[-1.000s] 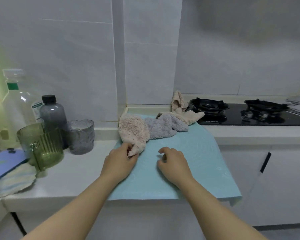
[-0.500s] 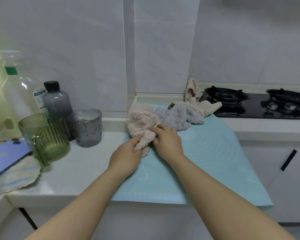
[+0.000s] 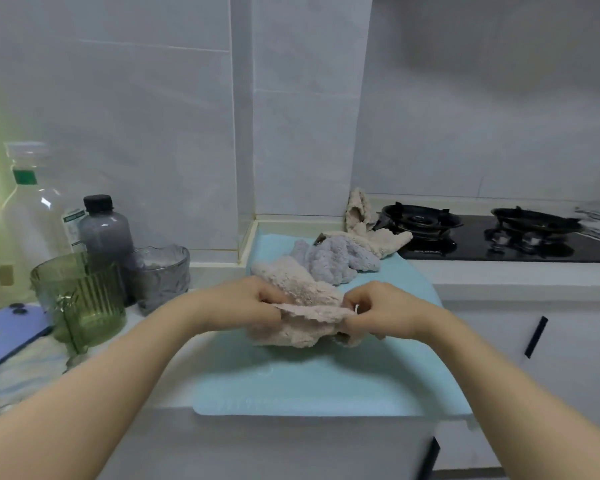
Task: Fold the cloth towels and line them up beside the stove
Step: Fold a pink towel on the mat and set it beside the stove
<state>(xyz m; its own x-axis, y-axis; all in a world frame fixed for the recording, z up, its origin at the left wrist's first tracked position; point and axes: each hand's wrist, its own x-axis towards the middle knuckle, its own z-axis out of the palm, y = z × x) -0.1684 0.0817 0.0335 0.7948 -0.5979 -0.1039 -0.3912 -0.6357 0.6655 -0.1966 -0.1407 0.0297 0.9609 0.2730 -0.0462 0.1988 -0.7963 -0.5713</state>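
Note:
A fluffy pink towel (image 3: 302, 299) is stretched between my hands above the light blue mat (image 3: 326, 379). My left hand (image 3: 246, 303) pinches its left edge and my right hand (image 3: 381, 310) pinches its right edge. Behind it a crumpled lavender towel (image 3: 336, 259) lies on the mat. A beige towel (image 3: 368, 233) lies further back, draped against the left edge of the black gas stove (image 3: 499, 233), with one end standing up by the wall.
Left of the mat stand a green ribbed glass jug (image 3: 80, 299), a grey glass cup (image 3: 163, 275), a dark bottle (image 3: 106, 233) and a clear bottle (image 3: 37, 209). A purple phone (image 3: 7, 334) rests on a striped cloth. White cabinet fronts are below the counter.
Both hands took hold of the pink towel, pulled it toward me off the pile and spread it apart between them. The camera view shifted closer.

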